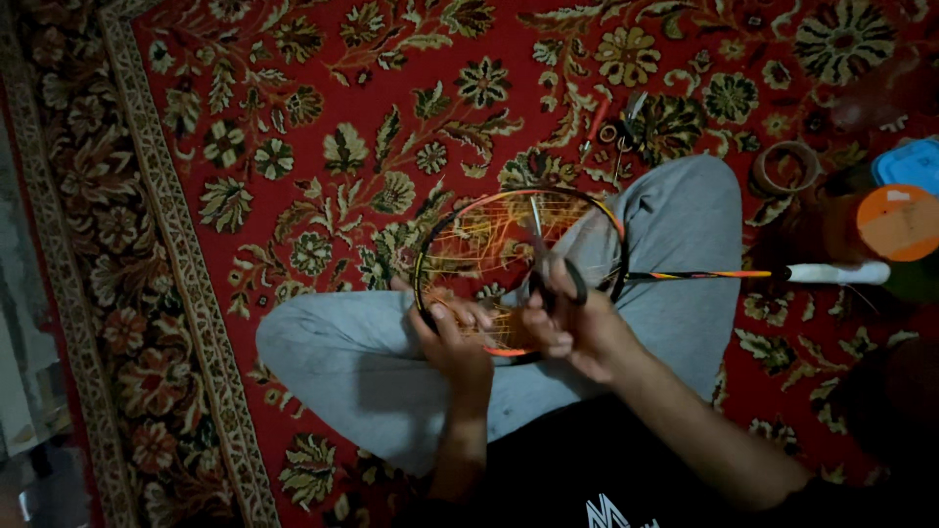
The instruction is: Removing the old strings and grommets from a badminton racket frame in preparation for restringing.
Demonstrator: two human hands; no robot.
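Left hand (452,337) gripping racket frame (518,269), right hand (572,328) working scissors (550,269)

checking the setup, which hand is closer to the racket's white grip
Right. The right hand, holding scissors, is nearer the white grip; the left hand is on the frame's far side.

Bare carpet (293,117) lies open left; tape roll (785,166), tools (616,132) and containers (905,196) crowd the right.
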